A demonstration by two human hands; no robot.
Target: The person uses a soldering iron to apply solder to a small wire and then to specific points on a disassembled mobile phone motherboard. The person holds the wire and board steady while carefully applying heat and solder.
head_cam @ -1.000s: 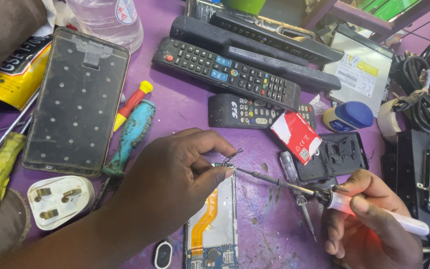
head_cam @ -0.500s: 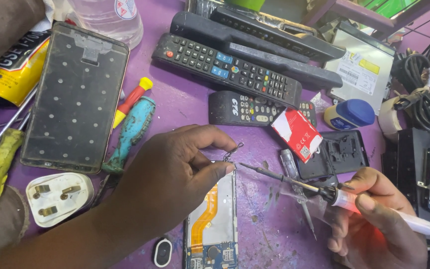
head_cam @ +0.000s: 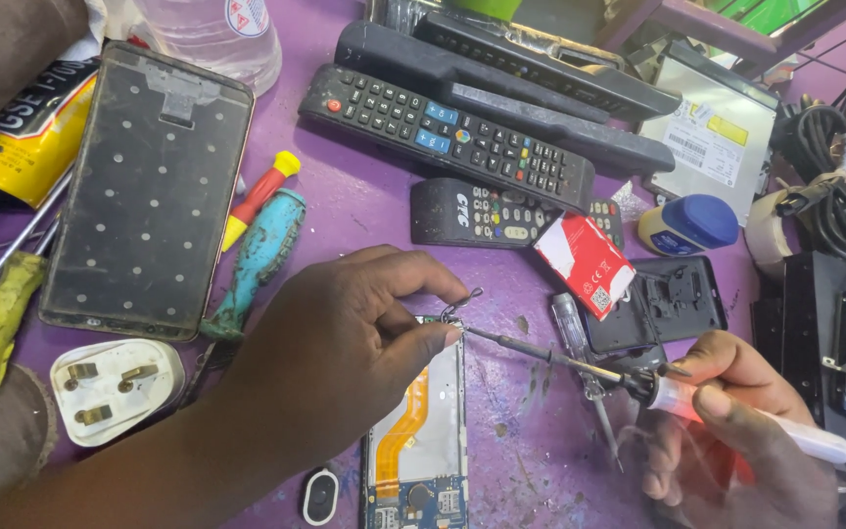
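- On the purple worktop point(head_cam: 364, 211), an opened phone point(head_cam: 421, 436) lies with its long axis running away from the person, its orange flex cable and bare boards facing up.
- The left hand point(head_cam: 345, 348) rests over the phone's upper left corner, thumb and forefinger pressed together on a thin curl of solder wire point(head_cam: 460, 302) just above the top edge.
- The right hand point(head_cam: 727, 431) is closed round the white handle of a soldering iron point(head_cam: 638, 377), gripping it like a pen; a red glow shows at the collar.
- The iron's shaft slants up and to the left from that grip, its tip ending at the phone's top right corner, touching or just beside the wire end; I cannot tell which.
- So the work spot lies left of the right hand and directly under the left fingertips; the left hand is clearly nearer.
- Tweezers point(head_cam: 601, 416) lie on the worktop below the shaft.
- Further back sit several remote controls point(head_cam: 447, 132), a red-and-white small box point(head_cam: 585, 263), a blue-handled screwdriver point(head_cam: 257, 260), a dark phone frame point(head_cam: 144, 186) and a white plug point(head_cam: 115, 387).
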